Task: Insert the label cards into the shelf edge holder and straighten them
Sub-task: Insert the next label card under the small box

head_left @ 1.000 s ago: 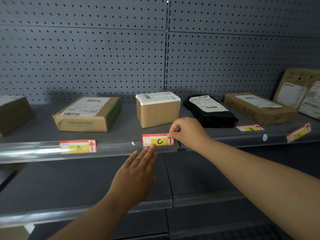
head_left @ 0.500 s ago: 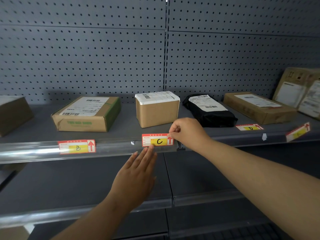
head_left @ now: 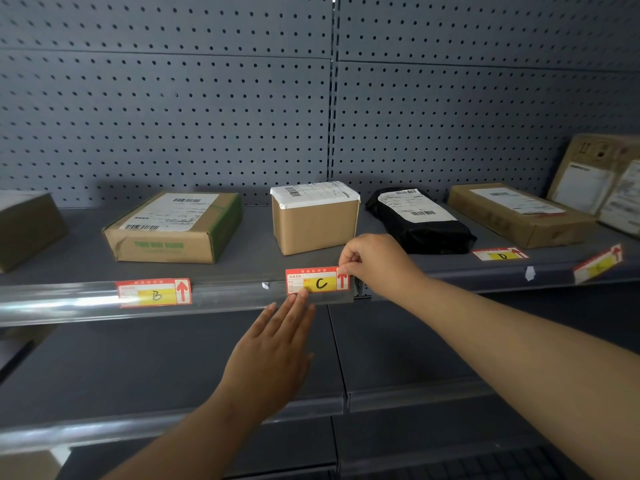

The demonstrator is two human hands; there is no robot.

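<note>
Four label cards [head_left: 317, 280], six parcels [head_left: 314, 218].

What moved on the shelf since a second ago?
Almost nothing. The right hand still pinches the right end of the C label card at the shelf edge holder, and the left hand still rests its fingertips under the card. The B card and the parcels stayed put.
</note>
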